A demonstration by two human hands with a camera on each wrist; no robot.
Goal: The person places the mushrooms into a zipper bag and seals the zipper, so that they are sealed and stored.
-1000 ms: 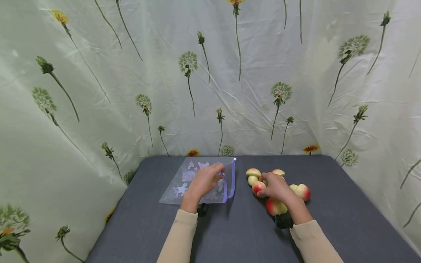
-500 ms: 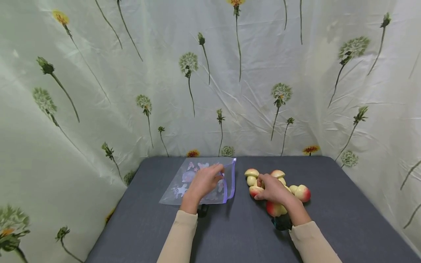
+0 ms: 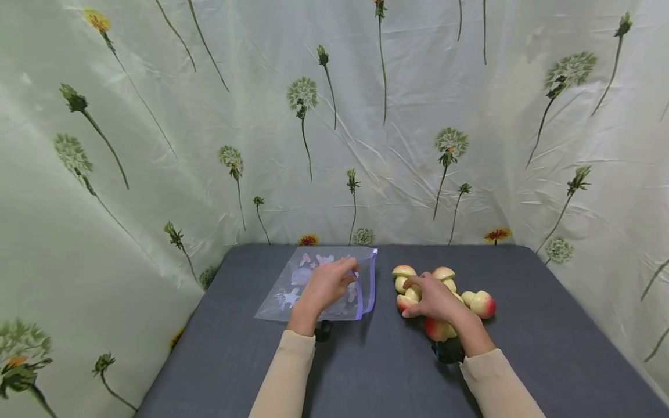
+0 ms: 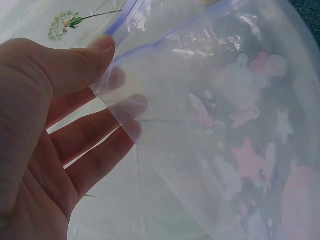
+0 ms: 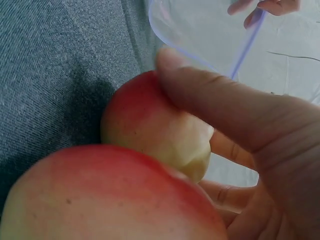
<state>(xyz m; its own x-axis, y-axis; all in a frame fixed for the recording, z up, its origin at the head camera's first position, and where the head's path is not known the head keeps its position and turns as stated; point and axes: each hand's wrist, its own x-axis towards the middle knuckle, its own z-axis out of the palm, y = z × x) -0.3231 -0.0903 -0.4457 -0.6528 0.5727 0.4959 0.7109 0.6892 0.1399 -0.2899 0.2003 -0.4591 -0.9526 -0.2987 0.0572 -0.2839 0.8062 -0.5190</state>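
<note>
My left hand (image 3: 326, 287) pinches the open edge of a clear zip bag (image 4: 240, 125) between thumb and fingers. The bag (image 3: 279, 302) has a purple zip strip and printed pink and white figures; its mouth gapes to the right. My right hand (image 3: 436, 299) reaches over a cluster of glossy toy mushrooms, pale yellow with red on the caps. Its thumb and fingers curl round one toy mushroom (image 5: 145, 117), thumb at the cap's near side, fingers partly hidden behind. A closer toy mushroom (image 5: 110, 195) fills the bottom of the right wrist view.
More toy mushrooms stand close by: one behind (image 3: 403, 271), another beyond the right hand (image 3: 443, 273), one under the wrist (image 3: 436, 328) and one farther right (image 3: 483, 305). The dark grey table (image 3: 376, 371) ends at a flower-printed curtain (image 3: 324, 151).
The toy mushroom at my right fingertips has tipped, its stem now showing above the cap, and shifted slightly left. The right fingers have spread round it. My left hand and the bag stay put.
</note>
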